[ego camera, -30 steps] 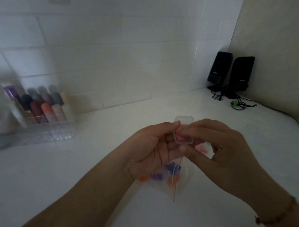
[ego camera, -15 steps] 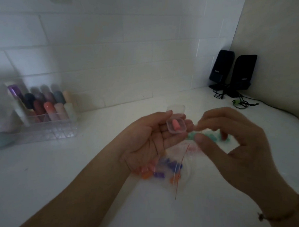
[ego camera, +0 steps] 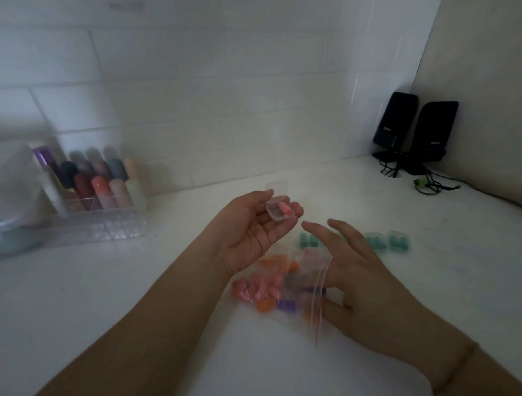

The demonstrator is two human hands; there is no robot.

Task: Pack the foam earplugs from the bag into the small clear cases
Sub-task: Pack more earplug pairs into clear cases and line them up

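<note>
Above the white counter (ego camera: 130,297) I see my left hand (ego camera: 246,230) pinching a small clear case (ego camera: 278,212), lid up, with 1 pink earplug (ego camera: 284,208) inside. My right hand (ego camera: 358,271) hovers spread over the bag (ego camera: 289,286) of earplugs lying below.

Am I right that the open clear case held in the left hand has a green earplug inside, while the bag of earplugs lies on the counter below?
Not quite: the earplug in the open case held by the left hand is pink, not green, as the head view shows. The bag does lie on the counter below.
</note>
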